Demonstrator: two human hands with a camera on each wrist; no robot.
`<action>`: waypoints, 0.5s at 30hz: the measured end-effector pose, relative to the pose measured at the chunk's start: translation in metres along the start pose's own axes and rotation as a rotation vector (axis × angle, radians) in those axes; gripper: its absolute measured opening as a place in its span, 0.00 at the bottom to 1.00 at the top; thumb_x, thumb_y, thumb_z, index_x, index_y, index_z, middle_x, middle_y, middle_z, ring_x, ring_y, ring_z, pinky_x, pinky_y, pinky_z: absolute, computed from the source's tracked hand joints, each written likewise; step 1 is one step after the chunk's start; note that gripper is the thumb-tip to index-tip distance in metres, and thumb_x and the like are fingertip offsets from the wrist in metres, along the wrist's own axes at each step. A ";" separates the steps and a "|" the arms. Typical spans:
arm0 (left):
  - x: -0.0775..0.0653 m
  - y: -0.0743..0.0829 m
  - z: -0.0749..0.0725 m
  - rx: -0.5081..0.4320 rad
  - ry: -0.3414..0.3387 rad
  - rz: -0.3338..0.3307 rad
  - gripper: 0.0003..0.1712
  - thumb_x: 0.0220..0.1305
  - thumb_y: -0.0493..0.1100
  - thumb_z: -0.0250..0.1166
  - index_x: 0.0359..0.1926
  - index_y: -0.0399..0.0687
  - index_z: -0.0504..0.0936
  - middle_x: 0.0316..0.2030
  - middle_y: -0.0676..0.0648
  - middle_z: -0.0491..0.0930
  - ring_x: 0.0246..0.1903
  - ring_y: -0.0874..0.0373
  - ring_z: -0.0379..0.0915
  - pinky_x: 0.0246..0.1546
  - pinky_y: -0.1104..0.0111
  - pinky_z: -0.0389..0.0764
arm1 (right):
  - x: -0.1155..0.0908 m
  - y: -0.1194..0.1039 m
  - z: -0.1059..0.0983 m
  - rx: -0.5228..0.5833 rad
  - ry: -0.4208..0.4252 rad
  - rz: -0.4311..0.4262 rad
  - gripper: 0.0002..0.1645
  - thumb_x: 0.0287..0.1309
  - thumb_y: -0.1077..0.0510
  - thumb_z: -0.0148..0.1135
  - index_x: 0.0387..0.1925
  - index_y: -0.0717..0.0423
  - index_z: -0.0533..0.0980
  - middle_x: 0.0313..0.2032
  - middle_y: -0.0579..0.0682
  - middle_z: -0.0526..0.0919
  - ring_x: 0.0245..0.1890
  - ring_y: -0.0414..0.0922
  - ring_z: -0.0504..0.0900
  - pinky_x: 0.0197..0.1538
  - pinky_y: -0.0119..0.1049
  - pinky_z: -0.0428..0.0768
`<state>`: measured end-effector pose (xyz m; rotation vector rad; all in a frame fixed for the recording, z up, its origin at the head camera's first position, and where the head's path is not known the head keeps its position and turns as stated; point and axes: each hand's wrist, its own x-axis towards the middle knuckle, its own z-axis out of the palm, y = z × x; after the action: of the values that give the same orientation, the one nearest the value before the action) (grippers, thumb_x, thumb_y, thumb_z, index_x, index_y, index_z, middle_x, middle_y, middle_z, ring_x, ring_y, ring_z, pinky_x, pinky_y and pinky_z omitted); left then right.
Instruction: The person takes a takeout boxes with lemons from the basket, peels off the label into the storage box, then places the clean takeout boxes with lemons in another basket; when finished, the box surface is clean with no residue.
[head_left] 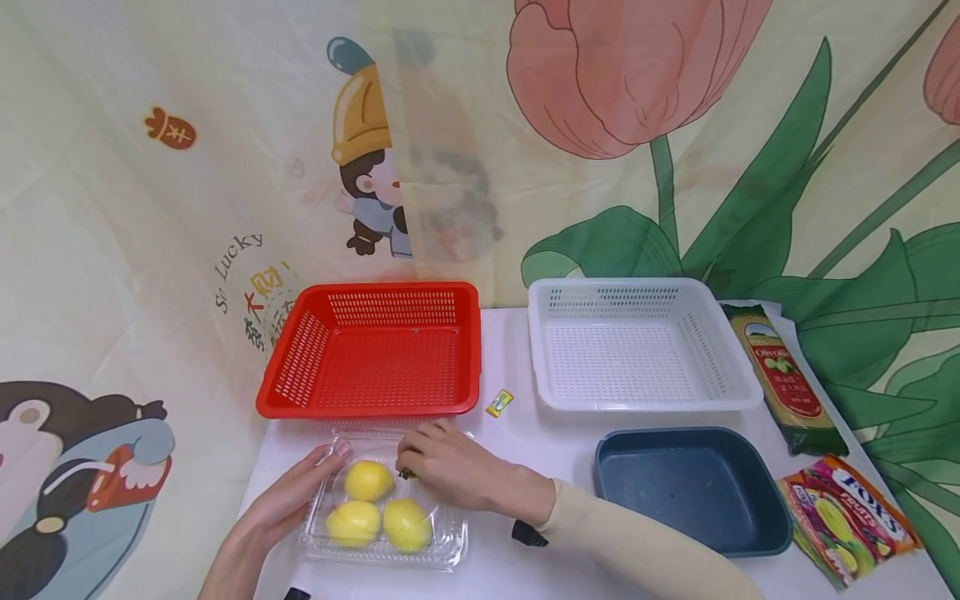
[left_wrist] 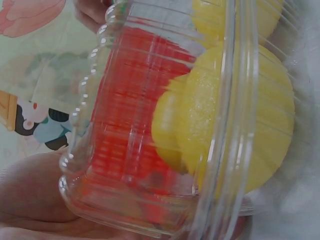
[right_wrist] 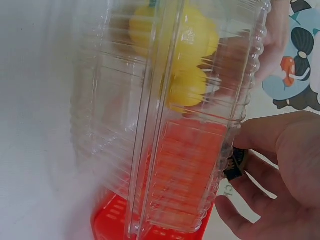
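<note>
A clear plastic clamshell box (head_left: pixel 442 550) with a ridged rim stands on the white table, its lid down over three yellow lemons (head_left: pixel 407 525). My left hand (head_left: pixel 288 496) holds the box at its left side, thumb on the lid near the back corner. Above the box's back right part, my right hand (head_left: pixel 453 471) pinches a small black piece with gold print (right_wrist: pixel 236 162) between thumb and fingers. That piece is right at the lid's scalloped edge in the right wrist view; its kind cannot be made out.
Behind the box stands a red basket (head_left: pixel 292 412), with a small yellow packet (head_left: pixel 499 403) at its right. A white basket (head_left: pixel 645 406) and a dark blue tray (head_left: pixel 693 500) are farther right. Beyond them lie a pasta bag (head_left: pixel 787 375) and a Fox's candy bag (head_left: pixel 847 521).
</note>
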<state>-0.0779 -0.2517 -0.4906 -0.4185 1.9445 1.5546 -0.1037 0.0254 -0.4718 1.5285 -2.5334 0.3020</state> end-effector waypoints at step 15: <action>-0.001 -0.001 -0.001 -0.017 -0.014 0.017 0.52 0.74 0.64 0.54 0.80 0.39 0.41 0.79 0.32 0.42 0.77 0.31 0.38 0.74 0.38 0.47 | -0.018 0.018 -0.024 0.566 0.062 0.205 0.18 0.66 0.65 0.64 0.56 0.53 0.80 0.52 0.44 0.81 0.50 0.33 0.80 0.52 0.17 0.78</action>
<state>-0.0771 -0.2532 -0.4912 -0.3982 1.9297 1.5815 -0.1109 0.0547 -0.4549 1.3712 -2.6936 1.1565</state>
